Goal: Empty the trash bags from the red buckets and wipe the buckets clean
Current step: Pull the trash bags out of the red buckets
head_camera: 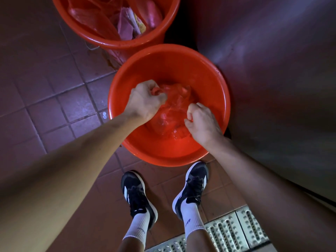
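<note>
A red bucket (214, 84) stands on the tiled floor just in front of my feet. Inside it lies a crumpled red plastic trash bag (172, 106). My left hand (145, 99) is closed on the bag's upper left edge. My right hand (201, 120) is closed on its lower right edge. Both hands are inside the bucket's rim. A second red bucket (80, 30) stands farther away at the top, lined with a red bag (89, 17) and holding pink and yellow wrappers (131, 20).
A metal cabinet wall (281, 79) rises right beside the near bucket. A perforated metal drain grate (227, 231) runs along the floor at lower right. My two black shoes (136, 195) stand close to the near bucket. Reddish floor tiles (45, 88) extend to the left.
</note>
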Motion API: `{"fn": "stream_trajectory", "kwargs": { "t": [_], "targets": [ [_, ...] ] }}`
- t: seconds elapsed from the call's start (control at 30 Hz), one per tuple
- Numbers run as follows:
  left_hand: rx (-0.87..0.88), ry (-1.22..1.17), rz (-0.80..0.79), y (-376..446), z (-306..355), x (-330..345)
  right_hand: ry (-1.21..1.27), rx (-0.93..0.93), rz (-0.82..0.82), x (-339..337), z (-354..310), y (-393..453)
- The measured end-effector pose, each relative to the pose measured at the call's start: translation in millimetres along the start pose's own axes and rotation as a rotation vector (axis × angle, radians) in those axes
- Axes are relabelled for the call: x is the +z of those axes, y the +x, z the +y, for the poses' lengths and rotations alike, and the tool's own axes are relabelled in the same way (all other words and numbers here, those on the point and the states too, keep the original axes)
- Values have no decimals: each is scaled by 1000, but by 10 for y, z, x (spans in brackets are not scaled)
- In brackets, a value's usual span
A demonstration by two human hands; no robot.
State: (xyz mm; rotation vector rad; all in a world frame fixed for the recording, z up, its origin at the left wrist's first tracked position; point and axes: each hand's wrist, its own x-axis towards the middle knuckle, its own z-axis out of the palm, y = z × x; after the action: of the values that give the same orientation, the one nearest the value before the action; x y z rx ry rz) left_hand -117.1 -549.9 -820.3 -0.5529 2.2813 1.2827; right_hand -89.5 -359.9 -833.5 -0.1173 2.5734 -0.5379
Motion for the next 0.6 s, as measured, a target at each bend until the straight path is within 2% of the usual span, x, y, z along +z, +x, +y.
{"fn": "stream_trajectory", "kwargs": {
  "t": [0.07,0.23,0.4,0.53,0.6],
  "targets": [
    [104,220,24,19,-61,2,5,37,-34,26,9,19],
    [273,620,-71,39,-172,16,58,58,-72,117,-38,23],
    [382,759,-190,86,-302,85,49,27,-57,235,-114,4],
    [337,864,-253,86,-343,80,60,-23,1,256,-75,47],
    [305,900,-221,117,-395,52,47,-34,13,239,-65,56]
  ]
}}
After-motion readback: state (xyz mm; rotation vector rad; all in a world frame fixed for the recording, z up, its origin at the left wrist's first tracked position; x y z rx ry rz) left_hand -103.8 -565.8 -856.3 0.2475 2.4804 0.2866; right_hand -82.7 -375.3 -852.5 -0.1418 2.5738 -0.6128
